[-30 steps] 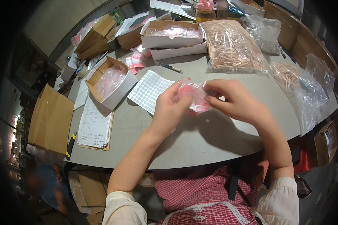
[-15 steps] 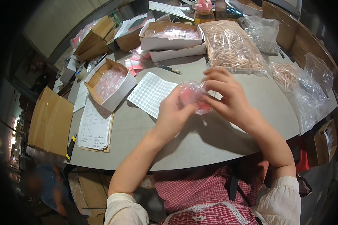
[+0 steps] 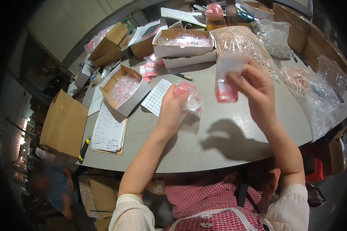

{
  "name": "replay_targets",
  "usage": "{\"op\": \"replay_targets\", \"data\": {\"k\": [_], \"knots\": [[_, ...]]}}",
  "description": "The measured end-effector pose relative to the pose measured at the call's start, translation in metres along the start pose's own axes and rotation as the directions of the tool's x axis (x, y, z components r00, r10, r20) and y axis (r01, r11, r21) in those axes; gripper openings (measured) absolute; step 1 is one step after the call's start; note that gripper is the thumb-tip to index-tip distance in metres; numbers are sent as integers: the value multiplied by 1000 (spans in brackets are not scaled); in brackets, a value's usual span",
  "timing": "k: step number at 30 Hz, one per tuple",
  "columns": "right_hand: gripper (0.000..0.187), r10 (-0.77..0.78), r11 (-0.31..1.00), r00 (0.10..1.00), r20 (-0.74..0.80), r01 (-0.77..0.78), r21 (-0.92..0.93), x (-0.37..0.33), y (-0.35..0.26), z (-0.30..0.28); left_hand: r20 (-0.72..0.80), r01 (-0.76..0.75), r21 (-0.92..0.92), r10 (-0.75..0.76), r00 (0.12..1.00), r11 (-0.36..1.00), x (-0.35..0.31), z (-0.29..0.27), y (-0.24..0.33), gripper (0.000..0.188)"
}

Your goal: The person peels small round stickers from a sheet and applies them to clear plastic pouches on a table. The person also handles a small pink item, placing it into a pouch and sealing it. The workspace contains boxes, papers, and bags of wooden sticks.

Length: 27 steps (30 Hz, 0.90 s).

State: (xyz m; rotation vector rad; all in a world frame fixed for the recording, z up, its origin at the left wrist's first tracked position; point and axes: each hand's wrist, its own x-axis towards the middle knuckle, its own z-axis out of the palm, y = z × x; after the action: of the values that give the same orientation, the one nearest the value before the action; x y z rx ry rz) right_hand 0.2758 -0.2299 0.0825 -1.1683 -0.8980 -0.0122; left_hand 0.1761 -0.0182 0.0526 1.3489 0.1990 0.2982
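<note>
My left hand (image 3: pixel 172 106) is closed around a crumpled bunch of clear plastic bags with red edges (image 3: pixel 191 101), held above the table. Up to the right, my right hand (image 3: pixel 256 86) pinches a small clear zip bag with a red band (image 3: pixel 226 77), blurred by motion and apart from the bunch. Whether anything is inside that bag I cannot tell. Beside my left hand lies a sheet of round white stickers (image 3: pixel 155 96), partly covered by the hand.
An open white box of small bags (image 3: pixel 137 96) stands left, near papers on a clipboard (image 3: pixel 108 131). Another white box (image 3: pixel 183 50) sits at the back. A large bag of wooden pegs (image 3: pixel 239 40) lies back right. A yellow-black cutter (image 3: pixel 84 149) rests at the left edge.
My hands, together on the bunch before, have parted. The right hand has moved up and right with one small bag, while the left keeps the bunch. The view has shifted slightly.
</note>
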Motion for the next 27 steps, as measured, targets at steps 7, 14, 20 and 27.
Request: {"op": "replay_targets", "data": {"k": [7, 14, 20, 27], "knots": [[25, 220, 958, 971, 95, -233, 165, 14, 29, -23, 55, 100, 336, -126, 990, 937, 55, -36, 48, 43], [29, 301, 931, 941, 157, -325, 164, 14, 30, -15, -245, 327, 563, -225, 943, 759, 128, -124, 100, 34], [25, 127, 992, 991, 46, -127, 1, 17, 48, -24, 87, -221, 950, 493, 866, 222, 106, -71, 78, 47], [24, 227, 971, 969, 98, -233, 59, 6, 49, -13, 380, -6, 224, -81, 921, 975, 0, 59, 26, 53]]}}
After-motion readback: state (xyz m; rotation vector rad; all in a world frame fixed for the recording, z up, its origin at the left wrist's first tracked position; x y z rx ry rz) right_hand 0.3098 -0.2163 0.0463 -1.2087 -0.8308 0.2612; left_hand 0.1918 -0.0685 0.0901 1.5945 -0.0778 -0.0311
